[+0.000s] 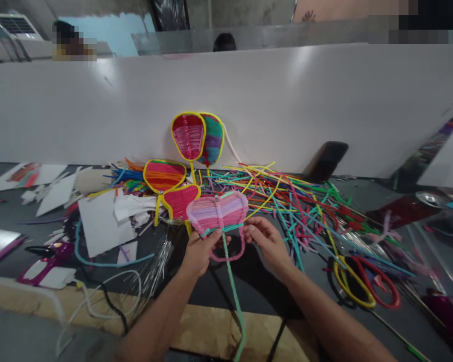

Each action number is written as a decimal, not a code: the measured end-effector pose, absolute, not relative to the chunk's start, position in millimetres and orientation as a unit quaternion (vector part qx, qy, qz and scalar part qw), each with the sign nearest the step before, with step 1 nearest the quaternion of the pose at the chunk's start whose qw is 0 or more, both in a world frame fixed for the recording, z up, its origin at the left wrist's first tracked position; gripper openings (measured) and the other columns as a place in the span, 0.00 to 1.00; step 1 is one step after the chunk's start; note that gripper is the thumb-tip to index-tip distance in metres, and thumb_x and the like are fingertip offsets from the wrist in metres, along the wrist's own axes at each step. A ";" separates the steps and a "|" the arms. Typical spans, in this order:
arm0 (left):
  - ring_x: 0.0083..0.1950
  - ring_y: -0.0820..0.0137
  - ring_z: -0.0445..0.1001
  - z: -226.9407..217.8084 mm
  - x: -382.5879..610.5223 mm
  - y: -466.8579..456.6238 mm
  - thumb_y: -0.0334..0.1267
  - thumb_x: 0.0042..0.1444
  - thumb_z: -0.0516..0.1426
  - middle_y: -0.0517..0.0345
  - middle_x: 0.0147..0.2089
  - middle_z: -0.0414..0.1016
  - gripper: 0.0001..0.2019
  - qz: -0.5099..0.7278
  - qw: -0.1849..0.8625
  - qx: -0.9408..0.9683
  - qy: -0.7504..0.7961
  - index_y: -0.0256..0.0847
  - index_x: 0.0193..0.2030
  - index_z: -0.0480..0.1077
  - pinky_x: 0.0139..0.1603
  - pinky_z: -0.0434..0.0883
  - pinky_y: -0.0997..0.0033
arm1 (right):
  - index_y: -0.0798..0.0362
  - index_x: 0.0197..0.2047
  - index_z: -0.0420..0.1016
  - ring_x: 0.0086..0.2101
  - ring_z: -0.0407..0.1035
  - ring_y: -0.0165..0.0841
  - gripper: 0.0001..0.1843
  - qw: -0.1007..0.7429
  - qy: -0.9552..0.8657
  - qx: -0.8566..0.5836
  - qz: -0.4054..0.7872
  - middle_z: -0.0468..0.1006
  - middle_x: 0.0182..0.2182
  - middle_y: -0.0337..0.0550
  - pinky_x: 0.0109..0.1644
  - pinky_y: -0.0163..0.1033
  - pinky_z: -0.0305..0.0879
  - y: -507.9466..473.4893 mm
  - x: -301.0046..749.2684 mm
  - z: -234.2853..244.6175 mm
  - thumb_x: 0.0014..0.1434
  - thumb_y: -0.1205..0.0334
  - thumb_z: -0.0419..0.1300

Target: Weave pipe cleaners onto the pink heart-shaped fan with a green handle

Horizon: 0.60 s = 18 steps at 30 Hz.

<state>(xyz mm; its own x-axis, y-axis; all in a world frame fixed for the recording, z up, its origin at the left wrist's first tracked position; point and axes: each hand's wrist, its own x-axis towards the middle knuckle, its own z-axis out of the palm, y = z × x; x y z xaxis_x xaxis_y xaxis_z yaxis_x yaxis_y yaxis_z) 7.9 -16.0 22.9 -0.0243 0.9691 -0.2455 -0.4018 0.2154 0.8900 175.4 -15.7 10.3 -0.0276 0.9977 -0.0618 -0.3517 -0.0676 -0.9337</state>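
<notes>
A pink and lilac pipe-cleaner frame (232, 207), filled across its upper part with coloured strands, is held up in front of me over the dark tabletop. Its lower loop is unfilled. My left hand (202, 251) grips the frame at its lower left, with the thumb pressed near the middle. At the right edge, my right hand (266, 241) pinches thumb and finger by the end of a teal pipe cleaner (232, 229) that crosses the frame. A long mint-green pipe cleaner (232, 286) hangs from the centre toward me. Some fingertips are hidden behind the frame.
Finished yellow-rimmed pieces (189, 138) lean against the white partition (98, 110). Loose pipe cleaners (283, 201) are heaped behind and to the right. Scissors (353, 281) lie at right, a purple glue gun (47, 266) at left. A phone (328, 158) leans at the back.
</notes>
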 end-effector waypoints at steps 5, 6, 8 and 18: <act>0.30 0.69 0.75 23.8 11.0 -21.0 0.39 0.46 0.64 0.56 0.33 0.78 0.11 0.529 0.614 0.380 0.446 0.36 0.36 0.76 0.35 0.75 0.66 | 0.50 0.33 0.72 0.25 0.64 0.28 0.13 0.554 -0.393 -0.426 0.598 0.71 0.27 0.36 0.31 0.34 0.63 -16.4 178.1 16.9 0.45 0.55 0.68; 0.30 0.69 0.75 24.1 11.3 -21.6 0.39 0.46 0.64 0.56 0.32 0.78 0.11 0.526 0.610 0.386 0.449 0.37 0.36 0.76 0.35 0.75 0.66 | 0.50 0.32 0.72 0.25 0.63 0.28 0.13 0.555 -0.388 -0.430 0.597 0.71 0.27 0.36 0.31 0.34 0.63 -17.3 177.3 17.7 0.44 0.55 0.68; 0.28 0.69 0.74 24.3 10.8 -22.8 0.40 0.47 0.63 0.57 0.28 0.78 0.09 0.519 0.599 0.400 0.461 0.37 0.33 0.76 0.35 0.74 0.67 | 0.50 0.31 0.71 0.25 0.62 0.27 0.13 0.563 -0.378 -0.436 0.592 0.70 0.26 0.36 0.29 0.33 0.62 -19.4 175.0 18.4 0.44 0.56 0.69; 0.27 0.70 0.72 23.5 10.1 -27.1 0.41 0.46 0.63 0.57 0.23 0.76 0.09 0.506 0.546 0.440 0.502 0.37 0.24 0.75 0.29 0.67 0.72 | 0.52 0.29 0.71 0.22 0.58 0.25 0.11 0.554 -0.332 -0.409 0.645 0.67 0.22 0.34 0.27 0.31 0.56 -27.8 165.2 17.8 0.51 0.54 0.64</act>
